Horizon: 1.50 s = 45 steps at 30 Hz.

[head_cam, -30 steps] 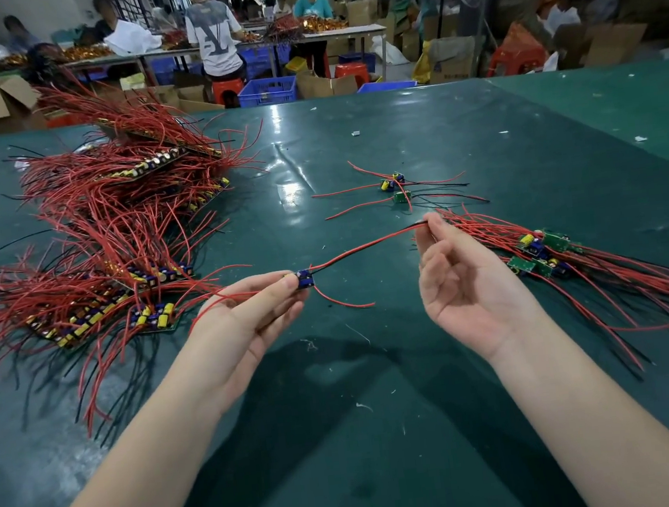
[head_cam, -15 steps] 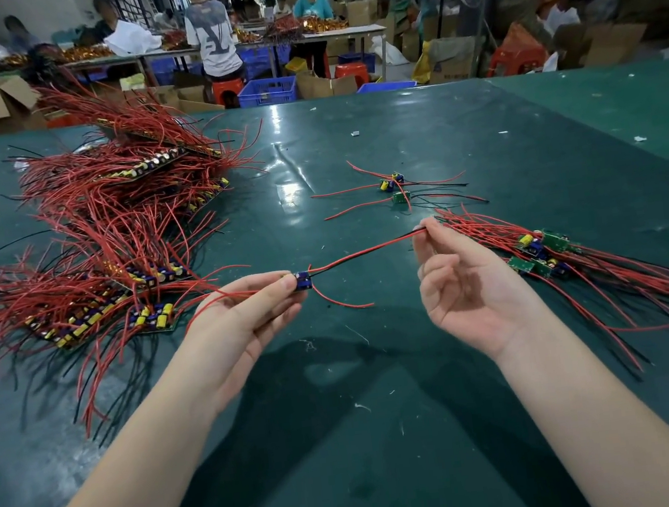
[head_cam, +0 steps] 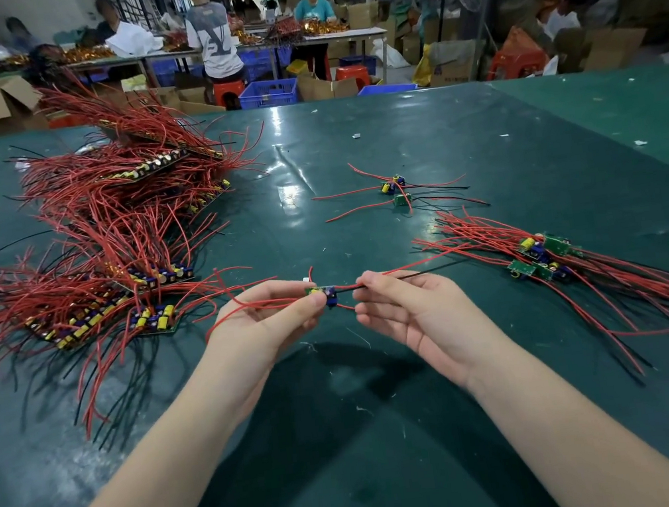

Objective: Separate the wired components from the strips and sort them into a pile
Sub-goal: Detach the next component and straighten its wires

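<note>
Green table – left hand pinches component, half hidden; right hand pinches its wires

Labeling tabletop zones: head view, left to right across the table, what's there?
Heap of unseparated strips → left hand → small wired board it pinches → right hand on the board's wires → sorted pile. Two loose boards lie farther back.
</note>
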Tool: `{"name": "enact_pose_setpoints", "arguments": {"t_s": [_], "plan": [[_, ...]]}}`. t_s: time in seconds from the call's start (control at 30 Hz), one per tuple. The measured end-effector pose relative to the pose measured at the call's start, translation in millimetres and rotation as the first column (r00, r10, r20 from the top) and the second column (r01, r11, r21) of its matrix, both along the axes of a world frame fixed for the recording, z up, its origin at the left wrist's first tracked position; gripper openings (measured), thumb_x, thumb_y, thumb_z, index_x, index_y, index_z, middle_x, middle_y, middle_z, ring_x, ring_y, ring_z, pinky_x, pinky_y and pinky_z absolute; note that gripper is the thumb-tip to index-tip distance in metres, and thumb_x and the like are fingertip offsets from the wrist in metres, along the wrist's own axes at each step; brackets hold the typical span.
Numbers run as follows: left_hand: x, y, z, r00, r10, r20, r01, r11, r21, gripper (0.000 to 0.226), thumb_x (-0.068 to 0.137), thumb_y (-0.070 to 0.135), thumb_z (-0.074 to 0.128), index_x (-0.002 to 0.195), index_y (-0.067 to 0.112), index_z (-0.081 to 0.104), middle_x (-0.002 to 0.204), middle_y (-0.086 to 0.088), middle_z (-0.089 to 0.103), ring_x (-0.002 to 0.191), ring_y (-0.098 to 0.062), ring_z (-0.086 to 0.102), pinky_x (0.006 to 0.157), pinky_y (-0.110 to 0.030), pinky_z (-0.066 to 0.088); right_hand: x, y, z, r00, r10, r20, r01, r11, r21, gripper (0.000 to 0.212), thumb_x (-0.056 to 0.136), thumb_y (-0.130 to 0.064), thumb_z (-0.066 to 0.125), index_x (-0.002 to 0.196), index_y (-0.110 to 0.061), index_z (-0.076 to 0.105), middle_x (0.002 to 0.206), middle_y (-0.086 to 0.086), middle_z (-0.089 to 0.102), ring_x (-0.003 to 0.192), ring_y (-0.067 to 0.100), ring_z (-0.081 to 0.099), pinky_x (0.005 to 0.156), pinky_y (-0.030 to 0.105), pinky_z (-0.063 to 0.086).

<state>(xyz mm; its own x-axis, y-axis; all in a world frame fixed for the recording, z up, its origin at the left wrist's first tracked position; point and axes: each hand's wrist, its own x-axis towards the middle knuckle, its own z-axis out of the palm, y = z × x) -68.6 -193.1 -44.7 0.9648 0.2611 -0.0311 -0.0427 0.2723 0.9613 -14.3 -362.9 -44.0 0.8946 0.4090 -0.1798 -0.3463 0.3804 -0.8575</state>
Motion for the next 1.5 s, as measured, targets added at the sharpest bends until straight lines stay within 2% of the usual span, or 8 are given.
{"name": "enact_pose_setpoints", "arguments": {"t_s": [0.2, 0.4, 0.57, 0.73, 0.9, 1.13, 1.4, 1.5], "plan": [[0.2, 0.7, -1.1, 1.000, 0.013, 0.023, -0.013, 1.000, -0.016, 0.032, 0.047, 0.023, 0.082, 0.077, 0.012, 0.075, 0.079, -0.010, 0.073, 0.068, -0.014, 0.067, 0.072, -0.021, 0.056, -1.7, -0.9, 2.3, 0.992, 0.112, -0.057, -0.115, 0.992, -0.046, 0.011, 0.072, -0.018, 0.072, 0.070, -0.009, 0.079, 0.079, 0.010, 0.074, 0.063, 0.014, 0.070, 0.058, 0.021, 0.056], [-0.2, 0.2, 1.9, 0.998, -0.063, 0.029, 0.066, 0.992, -0.111, 0.019, 0.059, 0.017, 0.075, 0.077, 0.012, 0.076, 0.080, -0.009, 0.073, 0.069, -0.012, 0.068, 0.065, -0.018, 0.055, -4.0, 2.5, 6.8, 0.982, 0.165, -0.090, -0.150, 0.977, 0.151, 0.011, 0.068, -0.018, 0.071, 0.069, -0.009, 0.078, 0.076, 0.006, 0.073, 0.061, 0.008, 0.067, 0.058, 0.017, 0.054], [0.8, -0.2, 0.4, 0.999, -0.029, 0.016, 0.031, 0.996, -0.079, 0.024, 0.059, 0.014, 0.075, 0.082, 0.007, 0.072, 0.080, -0.010, 0.073, 0.069, -0.012, 0.068, 0.067, -0.018, 0.055, -3.5, 4.0, 2.2, 0.990, 0.122, 0.073, -0.125, 0.991, 0.042, 0.018, 0.064, -0.019, 0.075, 0.080, -0.010, 0.078, 0.088, 0.012, 0.074, 0.069, 0.017, 0.069, 0.065, 0.026, 0.057], [-1.6, -3.0, -3.1, 0.996, -0.080, 0.040, 0.082, 0.995, -0.054, 0.027, 0.066, 0.015, 0.071, 0.091, 0.004, 0.073, 0.092, -0.012, 0.074, 0.080, -0.016, 0.071, 0.072, -0.020, 0.055, -8.2, 7.6, -5.3, 0.972, 0.139, 0.190, -0.127, 0.989, -0.072, 0.028, 0.065, -0.020, 0.077, 0.090, -0.009, 0.076, 0.093, 0.010, 0.075, 0.079, 0.020, 0.070, 0.073, 0.027, 0.057], [1.4, -0.2, -2.2, 0.997, -0.030, 0.064, 0.034, 0.997, -0.063, 0.023, 0.077, 0.020, 0.061, 0.092, 0.006, 0.072, 0.089, -0.008, 0.074, 0.080, -0.015, 0.070, 0.071, -0.020, 0.056, -6.0, 7.5, -5.7, 0.992, 0.042, 0.116, -0.041, 0.999, -0.017, 0.029, 0.061, -0.018, 0.079, 0.085, -0.004, 0.075, 0.084, 0.010, 0.073, 0.074, 0.019, 0.071, 0.067, 0.025, 0.057], [4.4, 4.3, -0.5, 0.999, 0.030, 0.041, -0.018, 0.967, -0.254, 0.025, 0.084, 0.026, 0.058, 0.092, 0.006, 0.071, 0.084, -0.006, 0.072, 0.079, -0.012, 0.070, 0.068, -0.018, 0.055, -5.7, 6.2, -3.5, 0.994, 0.045, 0.098, -0.049, 0.998, 0.035, 0.023, 0.058, -0.022, 0.080, 0.077, -0.010, 0.079, 0.087, 0.009, 0.075, 0.076, 0.017, 0.071, 0.068, 0.023, 0.057], [7.0, 8.4, 1.3, 0.999, 0.053, -0.014, -0.054, 0.944, -0.325, 0.026, 0.094, 0.017, 0.054, 0.082, 0.009, 0.075, 0.075, -0.006, 0.072, 0.070, -0.009, 0.071, 0.059, -0.015, 0.054, -5.7, 7.2, -1.8, 0.995, 0.071, 0.073, -0.076, 0.995, 0.064, 0.017, 0.064, -0.017, 0.076, 0.078, -0.008, 0.079, 0.086, 0.012, 0.074, 0.075, 0.018, 0.072, 0.067, 0.023, 0.057], [6.8, 10.4, 1.0, 0.998, 0.049, 0.026, -0.038, 0.947, -0.320, 0.015, 0.089, 0.015, 0.058, 0.091, 0.008, 0.071, 0.081, -0.007, 0.073, 0.075, -0.012, 0.071, 0.063, -0.017, 0.055, -5.3, 6.1, -1.4, 0.996, 0.071, 0.054, -0.074, 0.996, 0.059, 0.018, 0.064, -0.016, 0.076, 0.079, -0.006, 0.078, 0.086, 0.014, 0.074, 0.074, 0.019, 0.072, 0.066, 0.024, 0.057]]}}
